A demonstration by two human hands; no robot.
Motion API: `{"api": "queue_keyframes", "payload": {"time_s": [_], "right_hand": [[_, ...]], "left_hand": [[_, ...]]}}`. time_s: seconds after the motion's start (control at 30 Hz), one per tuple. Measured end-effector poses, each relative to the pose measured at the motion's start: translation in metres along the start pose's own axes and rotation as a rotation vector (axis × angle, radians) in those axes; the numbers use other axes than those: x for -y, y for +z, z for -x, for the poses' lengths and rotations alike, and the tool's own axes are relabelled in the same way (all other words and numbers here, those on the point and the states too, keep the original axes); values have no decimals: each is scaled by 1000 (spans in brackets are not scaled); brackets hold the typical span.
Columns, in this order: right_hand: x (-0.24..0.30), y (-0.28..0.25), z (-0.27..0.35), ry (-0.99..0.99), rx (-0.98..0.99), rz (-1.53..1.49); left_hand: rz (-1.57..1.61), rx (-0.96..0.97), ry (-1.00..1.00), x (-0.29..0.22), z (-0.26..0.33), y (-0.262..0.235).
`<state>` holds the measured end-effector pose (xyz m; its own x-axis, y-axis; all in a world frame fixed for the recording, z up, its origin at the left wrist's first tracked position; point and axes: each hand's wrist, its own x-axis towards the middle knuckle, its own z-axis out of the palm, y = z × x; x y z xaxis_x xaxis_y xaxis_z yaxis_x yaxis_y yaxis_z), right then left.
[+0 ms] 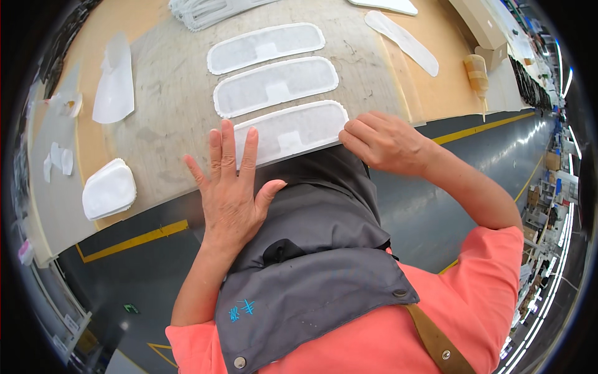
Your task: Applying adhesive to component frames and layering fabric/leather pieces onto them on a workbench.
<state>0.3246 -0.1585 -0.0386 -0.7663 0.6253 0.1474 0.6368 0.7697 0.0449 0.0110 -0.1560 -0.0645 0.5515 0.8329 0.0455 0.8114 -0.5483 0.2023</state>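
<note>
**A:** The white pad point(293, 131), the nearest one, lies flat on the big table point(168, 106), right at the edge by the person's grey apron point(311, 249). Why is it held like that?

**B:** I think so it stays put. The left hand point(230, 187) lies flat, fingers point(233, 146) spread wide, pressing the pad's left end. It grips nothing.

**A:** And the other hand?

**B:** The right hand point(383, 140) sits on the pad's right end. Its fingers are curled close together on the rim. I cannot tell if they pinch it or only press.

**A:** Which way does the pad point?

**B:** It is long and thin with round ends. Its long side runs left to right, and the right end sits a bit higher up.

**A:** What else is there?

**B:** Two more white pads point(274, 84) lie just behind, side by side, tilted the same way. A small stack of white pieces point(109, 190) waits at the left. A little glue bottle point(477, 73) stands far right.
</note>
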Motion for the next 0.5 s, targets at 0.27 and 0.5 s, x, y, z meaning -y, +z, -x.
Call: {"api": "queue_keyframes", "payload": {"time_s": [0.27, 0.5], "right_hand": [[-9, -8, -7, -119, 26, 96], [-13, -40, -28, 74, -69, 11]], "left_hand": [[153, -75, 159, -38, -28, 6], [247, -252, 228, -60, -67, 35]]}}
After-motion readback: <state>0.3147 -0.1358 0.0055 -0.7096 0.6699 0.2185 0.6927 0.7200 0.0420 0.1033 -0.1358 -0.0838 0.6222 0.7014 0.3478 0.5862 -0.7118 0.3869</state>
